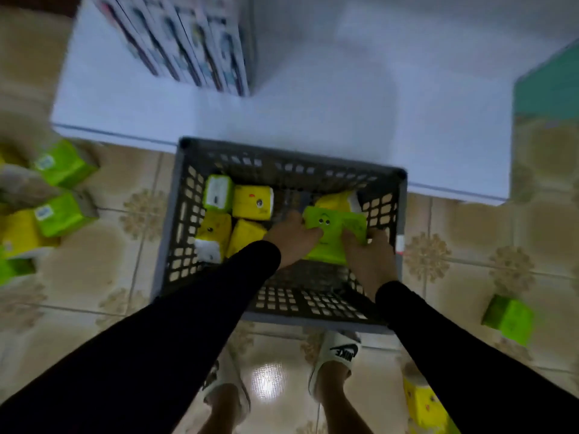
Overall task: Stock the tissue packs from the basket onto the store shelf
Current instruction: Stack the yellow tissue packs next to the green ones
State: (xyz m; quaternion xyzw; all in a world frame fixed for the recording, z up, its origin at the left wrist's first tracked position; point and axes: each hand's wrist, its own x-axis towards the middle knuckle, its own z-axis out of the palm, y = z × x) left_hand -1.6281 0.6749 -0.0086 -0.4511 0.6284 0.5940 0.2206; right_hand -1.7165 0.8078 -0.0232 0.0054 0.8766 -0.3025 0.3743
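Black-sleeved arms reach into basket (283, 158); left hand (293, 238) and right hand (368, 256) clasp green pack (333, 233)

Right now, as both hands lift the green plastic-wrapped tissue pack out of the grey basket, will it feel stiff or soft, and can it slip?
The green plastic-wrapped tissue pack probably feels soft and light: it is a wrapped block of tissue. Its wrapper looks smooth, so it may slip a little; the left hand and right hand gripping opposite sides should hold it. Being box-shaped, it should not roll.

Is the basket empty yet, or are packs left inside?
Not empty: the basket holds several yellow packs, and both hands grip a green pack inside it.
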